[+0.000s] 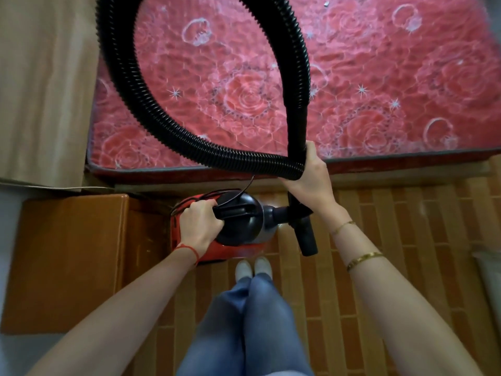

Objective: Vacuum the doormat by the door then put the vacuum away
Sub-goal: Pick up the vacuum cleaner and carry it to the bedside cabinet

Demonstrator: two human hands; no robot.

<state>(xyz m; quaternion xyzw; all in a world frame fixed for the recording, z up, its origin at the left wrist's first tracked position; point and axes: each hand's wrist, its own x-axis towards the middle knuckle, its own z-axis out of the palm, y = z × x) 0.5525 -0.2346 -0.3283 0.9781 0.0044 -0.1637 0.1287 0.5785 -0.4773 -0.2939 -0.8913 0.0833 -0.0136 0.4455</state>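
A red and black canister vacuum (241, 226) hangs just above the floor in front of my feet. My left hand (199, 222) is closed around its black top handle. A black ribbed hose (130, 85) loops up from the vacuum and over the bed. My right hand (311, 173) grips the doubled hose together with its rigid end tube, whose nozzle (307, 238) points down to the right of the vacuum. A thin black cord (244, 189) lies over the vacuum's top. No doormat or door is in view.
A bed with a red rose-patterned mattress (352, 77) fills the far side. A wooden cabinet (67, 261) stands at my left, touching the vacuum's side. The floor (379, 240) is a brown brick-pattern covering. Tan curtain or board (40, 90) at far left.
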